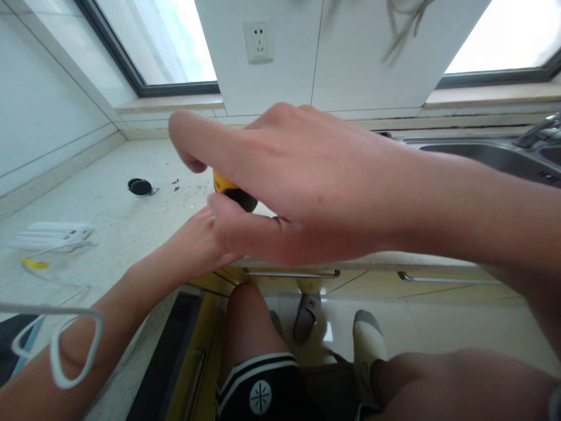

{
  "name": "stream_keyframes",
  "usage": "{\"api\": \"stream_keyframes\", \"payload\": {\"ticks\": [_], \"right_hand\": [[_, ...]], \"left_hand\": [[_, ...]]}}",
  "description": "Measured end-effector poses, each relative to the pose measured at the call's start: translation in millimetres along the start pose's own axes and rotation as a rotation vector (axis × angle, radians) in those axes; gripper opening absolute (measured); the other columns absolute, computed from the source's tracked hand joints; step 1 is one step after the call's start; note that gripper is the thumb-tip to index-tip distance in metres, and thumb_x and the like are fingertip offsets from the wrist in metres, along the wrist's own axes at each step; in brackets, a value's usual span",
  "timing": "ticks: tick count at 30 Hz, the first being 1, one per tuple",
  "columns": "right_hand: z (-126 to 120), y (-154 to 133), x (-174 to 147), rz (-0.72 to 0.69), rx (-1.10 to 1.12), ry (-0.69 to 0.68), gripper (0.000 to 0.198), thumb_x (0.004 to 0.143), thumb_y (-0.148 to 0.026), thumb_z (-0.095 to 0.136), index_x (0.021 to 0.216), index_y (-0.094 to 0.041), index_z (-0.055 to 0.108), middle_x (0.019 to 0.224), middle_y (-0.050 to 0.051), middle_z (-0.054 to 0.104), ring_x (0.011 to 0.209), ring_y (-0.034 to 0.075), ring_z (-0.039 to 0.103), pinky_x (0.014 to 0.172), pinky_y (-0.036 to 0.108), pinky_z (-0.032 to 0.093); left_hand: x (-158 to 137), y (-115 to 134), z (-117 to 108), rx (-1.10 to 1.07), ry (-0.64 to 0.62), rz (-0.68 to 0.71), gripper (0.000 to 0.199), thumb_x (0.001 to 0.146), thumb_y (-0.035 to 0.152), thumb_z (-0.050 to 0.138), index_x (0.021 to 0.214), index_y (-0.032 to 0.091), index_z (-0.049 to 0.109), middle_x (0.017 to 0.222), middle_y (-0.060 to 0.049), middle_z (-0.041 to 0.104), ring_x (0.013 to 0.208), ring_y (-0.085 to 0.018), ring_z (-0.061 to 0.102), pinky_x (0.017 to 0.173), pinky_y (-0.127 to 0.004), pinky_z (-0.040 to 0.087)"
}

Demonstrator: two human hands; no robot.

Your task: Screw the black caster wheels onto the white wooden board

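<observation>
My right hand (307,187) reaches across the middle of the view, back of the hand toward me. A yellow and black handle (239,196) shows in the gap between its thumb and index finger; the hand looks curled round it, and the rest of that thing is hidden. Behind and below it is my left hand (205,234), coming from the lower left. Its wrist and part of the hand show, while its fingers are covered by my right hand. To the left on the counter lies a small round black piece (140,187) with a metal tab.
Dark crumbs (176,185) dot the pale countertop (131,228). A white power strip (55,235) lies at left, near a looping white cable (59,345). At right is a steel sink (473,155) with a tap (537,131). Drawers with metal handles (291,273) run below the counter.
</observation>
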State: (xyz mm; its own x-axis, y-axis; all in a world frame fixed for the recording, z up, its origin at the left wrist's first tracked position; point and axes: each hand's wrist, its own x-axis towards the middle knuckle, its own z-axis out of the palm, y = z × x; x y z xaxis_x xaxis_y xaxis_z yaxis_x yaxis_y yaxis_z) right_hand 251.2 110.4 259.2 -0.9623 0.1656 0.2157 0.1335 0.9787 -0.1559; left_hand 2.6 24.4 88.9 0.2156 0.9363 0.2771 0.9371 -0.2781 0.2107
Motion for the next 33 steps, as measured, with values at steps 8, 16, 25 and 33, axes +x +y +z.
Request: {"api": "stream_keyframes", "payload": {"ticks": [8, 16, 25, 33], "right_hand": [[-4.7, -4.3, -3.3, 0.032, 0.039, -0.049, 0.043, 0.110, -0.039, 0.049, 0.150, -0.027, 0.058, 0.096, -0.002, 0.073, 0.081, 0.019, 0.052, 0.073, 0.037, 0.030], [-2.0, -1.4, 0.0, 0.042, 0.028, -0.047, 0.045, 0.107, -0.032, 0.048, 0.150, -0.024, 0.057, 0.095, -0.002, 0.068, 0.076, 0.019, 0.044, 0.071, 0.038, 0.029], [0.5, -2.0, 2.2, 0.121, -0.109, -0.018, 0.046, 0.117, -0.053, 0.041, 0.150, -0.027, 0.060, 0.085, -0.001, 0.060, 0.068, 0.017, 0.026, 0.070, 0.036, 0.022], [-1.9, -4.6, 2.5, 0.109, -0.102, -0.034, 0.042, 0.115, -0.051, 0.042, 0.145, -0.030, 0.062, 0.081, -0.001, 0.061, 0.071, 0.018, 0.039, 0.073, 0.034, 0.022]], "left_hand": [[4.2, -2.8, 4.9, 0.045, -0.041, 0.053, 0.027, 0.104, 0.043, 0.058, 0.113, 0.028, 0.079, 0.115, -0.002, 0.083, 0.123, -0.030, 0.078, 0.105, -0.040, 0.064], [5.8, -3.1, 2.5, 0.013, -0.015, 0.098, 0.022, 0.100, 0.044, 0.067, 0.109, 0.029, 0.080, 0.110, -0.007, 0.082, 0.115, -0.034, 0.078, 0.105, -0.046, 0.065], [2.9, 8.5, -8.7, 0.005, -0.022, 0.080, 0.019, 0.100, 0.041, 0.069, 0.108, 0.028, 0.081, 0.109, -0.007, 0.083, 0.122, -0.034, 0.078, 0.109, -0.045, 0.065], [0.3, 4.6, -4.6, -0.004, -0.032, 0.053, 0.022, 0.095, 0.036, 0.067, 0.112, 0.030, 0.079, 0.114, -0.004, 0.083, 0.124, -0.033, 0.077, 0.103, -0.040, 0.065]]}}
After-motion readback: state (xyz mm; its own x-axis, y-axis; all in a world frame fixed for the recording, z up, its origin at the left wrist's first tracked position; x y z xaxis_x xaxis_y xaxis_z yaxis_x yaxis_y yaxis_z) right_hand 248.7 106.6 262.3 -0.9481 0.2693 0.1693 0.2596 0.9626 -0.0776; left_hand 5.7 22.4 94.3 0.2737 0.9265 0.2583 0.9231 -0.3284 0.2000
